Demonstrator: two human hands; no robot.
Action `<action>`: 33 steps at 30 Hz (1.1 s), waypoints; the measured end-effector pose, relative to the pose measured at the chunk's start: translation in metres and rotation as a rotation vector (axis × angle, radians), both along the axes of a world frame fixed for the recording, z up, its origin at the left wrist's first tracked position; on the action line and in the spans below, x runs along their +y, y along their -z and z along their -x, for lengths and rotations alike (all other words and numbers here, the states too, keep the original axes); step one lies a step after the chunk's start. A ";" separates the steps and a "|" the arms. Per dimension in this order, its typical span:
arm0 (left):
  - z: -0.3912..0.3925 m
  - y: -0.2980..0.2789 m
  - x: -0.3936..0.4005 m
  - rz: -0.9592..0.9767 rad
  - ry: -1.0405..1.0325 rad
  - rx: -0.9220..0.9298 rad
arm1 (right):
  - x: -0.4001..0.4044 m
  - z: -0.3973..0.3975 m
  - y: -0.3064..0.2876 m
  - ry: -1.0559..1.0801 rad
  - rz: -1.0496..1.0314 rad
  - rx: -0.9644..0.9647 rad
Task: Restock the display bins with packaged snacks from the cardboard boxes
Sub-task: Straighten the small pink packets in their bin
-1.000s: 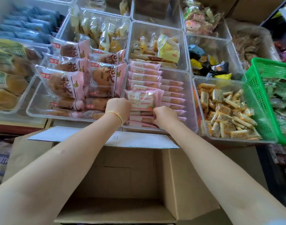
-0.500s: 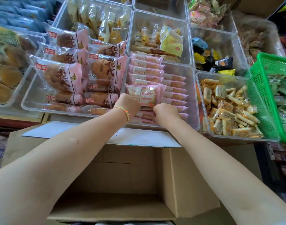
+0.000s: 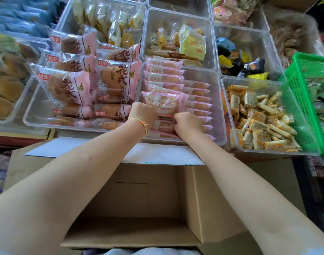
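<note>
Both hands work inside the clear bin beyond the open cardboard box. Left hand and right hand, fingers curled, hold a pink snack pack above the stacked rows.

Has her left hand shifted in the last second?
Cannot tell: the camera itself moved. The left hand holds the pink packet at the clear bin's near-left corner, as before.

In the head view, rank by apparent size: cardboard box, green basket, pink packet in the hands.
1. cardboard box, largest, though it sits nearest the camera.
2. green basket, cut off by the frame edge.
3. pink packet, smallest.
</note>
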State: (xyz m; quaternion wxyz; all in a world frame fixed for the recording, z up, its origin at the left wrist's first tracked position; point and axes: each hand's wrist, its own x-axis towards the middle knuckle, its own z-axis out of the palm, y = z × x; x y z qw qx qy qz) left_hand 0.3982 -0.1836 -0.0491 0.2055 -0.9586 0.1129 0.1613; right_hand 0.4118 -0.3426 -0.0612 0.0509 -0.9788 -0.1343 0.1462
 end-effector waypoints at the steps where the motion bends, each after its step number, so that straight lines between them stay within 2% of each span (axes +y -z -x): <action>1: -0.001 -0.006 0.002 0.046 -0.017 -0.005 | -0.004 0.002 -0.003 -0.003 -0.048 0.015; 3: -0.006 -0.014 0.005 0.109 -0.045 0.017 | -0.014 0.001 -0.011 -0.025 -0.105 0.079; 7: -0.001 -0.021 0.004 0.041 0.026 0.191 | -0.017 0.000 -0.023 -0.198 0.021 0.232; 11: 0.007 -0.015 -0.003 0.014 0.144 0.133 | -0.007 0.003 -0.020 -0.283 0.195 0.171; 14: 0.008 -0.008 0.000 0.033 0.125 0.094 | -0.002 0.002 -0.017 -0.293 0.258 0.154; 18: 0.007 -0.007 0.000 0.029 0.116 0.083 | -0.004 0.000 -0.014 -0.290 0.229 0.132; 24: 0.000 -0.008 -0.002 -0.021 0.183 0.164 | -0.003 -0.001 -0.005 -0.222 0.123 0.003; 30: 0.001 -0.009 -0.004 -0.073 0.194 0.127 | -0.012 -0.004 -0.008 -0.247 0.140 0.075; 33: -0.002 -0.016 -0.001 -0.007 0.144 0.163 | -0.020 -0.010 -0.023 -0.212 0.004 0.074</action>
